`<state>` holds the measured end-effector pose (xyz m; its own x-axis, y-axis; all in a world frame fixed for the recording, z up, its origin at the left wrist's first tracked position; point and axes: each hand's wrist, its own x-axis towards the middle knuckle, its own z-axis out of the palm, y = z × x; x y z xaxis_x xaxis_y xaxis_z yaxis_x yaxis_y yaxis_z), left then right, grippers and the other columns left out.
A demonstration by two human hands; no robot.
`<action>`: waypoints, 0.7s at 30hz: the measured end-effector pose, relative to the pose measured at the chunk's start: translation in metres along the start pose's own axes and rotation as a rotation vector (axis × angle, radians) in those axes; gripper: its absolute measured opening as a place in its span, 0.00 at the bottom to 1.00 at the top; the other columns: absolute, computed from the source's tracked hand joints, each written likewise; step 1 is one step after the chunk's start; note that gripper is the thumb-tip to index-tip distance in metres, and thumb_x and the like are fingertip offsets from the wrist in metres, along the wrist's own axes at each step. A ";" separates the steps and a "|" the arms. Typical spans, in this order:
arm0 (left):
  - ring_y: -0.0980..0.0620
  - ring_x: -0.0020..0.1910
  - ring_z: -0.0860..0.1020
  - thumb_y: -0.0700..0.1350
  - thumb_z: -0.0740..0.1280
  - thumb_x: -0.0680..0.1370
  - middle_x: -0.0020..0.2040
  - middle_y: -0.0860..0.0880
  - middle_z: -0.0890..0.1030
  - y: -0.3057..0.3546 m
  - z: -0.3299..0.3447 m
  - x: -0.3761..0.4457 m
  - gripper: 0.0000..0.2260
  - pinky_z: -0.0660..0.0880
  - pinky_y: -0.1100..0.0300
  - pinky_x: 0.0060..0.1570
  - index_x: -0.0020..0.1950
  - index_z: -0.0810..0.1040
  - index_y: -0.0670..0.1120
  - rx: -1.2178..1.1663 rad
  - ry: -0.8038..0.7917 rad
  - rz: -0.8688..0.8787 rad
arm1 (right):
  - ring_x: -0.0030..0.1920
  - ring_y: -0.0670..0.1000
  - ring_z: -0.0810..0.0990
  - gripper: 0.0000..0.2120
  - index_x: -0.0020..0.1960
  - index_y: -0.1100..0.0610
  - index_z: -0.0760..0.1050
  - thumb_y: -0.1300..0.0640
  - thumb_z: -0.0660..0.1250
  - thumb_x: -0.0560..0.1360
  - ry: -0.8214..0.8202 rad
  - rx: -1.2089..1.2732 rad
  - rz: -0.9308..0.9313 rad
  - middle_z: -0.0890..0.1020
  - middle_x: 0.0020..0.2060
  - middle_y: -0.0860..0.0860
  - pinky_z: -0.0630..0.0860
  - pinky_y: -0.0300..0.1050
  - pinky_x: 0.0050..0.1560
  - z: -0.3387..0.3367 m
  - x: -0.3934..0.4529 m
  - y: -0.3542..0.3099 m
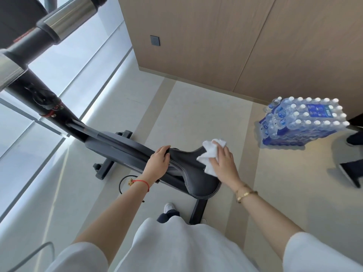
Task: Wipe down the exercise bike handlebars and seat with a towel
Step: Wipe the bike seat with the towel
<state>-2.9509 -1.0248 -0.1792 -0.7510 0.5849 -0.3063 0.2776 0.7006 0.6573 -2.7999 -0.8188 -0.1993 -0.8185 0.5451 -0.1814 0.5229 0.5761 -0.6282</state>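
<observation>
Black leather-look seat (193,173) sits dead centre, on top of the bike (117,146), nose pointing toward the window side. Right hand (224,161) has a scrunched white towel (209,154) pressed flat onto the seat's far wing, fingers pretty much straight on top of the cloth, some of it bunched up past the fingertips. Left hand (158,160) is curled over the seat's nose, fingers wrapped round the edge and gripping it.

Stuff around: shrink-wrapped packs of bottles (302,120) stacked on the floor off to the right, well apart from the bike. Someone else's dark shoes (351,171) poke in at the right edge. Wood-panel wall (216,36) behind with a grey socket (155,40). A dark cable (122,183) loops on the floor under the left wrist. Red string bracelet (141,182) on the left wrist, gold bangle (245,194) on the right.

Hard to make out: handlebars (64,18) are up in the top left corner, cut off by the frame, so only a chrome and black stretch shows. The seat post is mostly hidden under the seat and my white top (176,248). The right hand hides part of the towel.
</observation>
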 end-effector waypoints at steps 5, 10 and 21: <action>0.46 0.68 0.71 0.44 0.54 0.83 0.72 0.49 0.70 0.002 -0.001 -0.001 0.18 0.65 0.57 0.67 0.73 0.68 0.47 -0.006 0.004 0.001 | 0.55 0.57 0.77 0.16 0.64 0.48 0.74 0.46 0.55 0.80 -0.224 -0.033 0.132 0.81 0.56 0.52 0.70 0.45 0.48 -0.024 0.053 -0.024; 0.47 0.67 0.71 0.44 0.54 0.83 0.71 0.50 0.70 0.003 -0.001 -0.001 0.17 0.66 0.58 0.65 0.73 0.67 0.48 -0.009 0.006 -0.013 | 0.48 0.59 0.78 0.22 0.58 0.52 0.76 0.39 0.52 0.79 -0.526 -0.497 -0.048 0.82 0.51 0.56 0.70 0.47 0.46 -0.011 0.079 -0.070; 0.47 0.66 0.72 0.44 0.54 0.83 0.71 0.49 0.70 0.003 -0.001 0.000 0.18 0.67 0.57 0.66 0.73 0.67 0.47 -0.016 0.004 0.002 | 0.53 0.57 0.76 0.16 0.56 0.55 0.74 0.46 0.53 0.80 -0.299 -0.449 -0.375 0.80 0.55 0.50 0.68 0.51 0.52 -0.013 0.060 -0.026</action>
<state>-2.9503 -1.0234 -0.1766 -0.7526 0.5849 -0.3023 0.2697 0.6928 0.6688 -2.8600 -0.7932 -0.1842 -0.9616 0.1025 -0.2548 0.1849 0.9276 -0.3245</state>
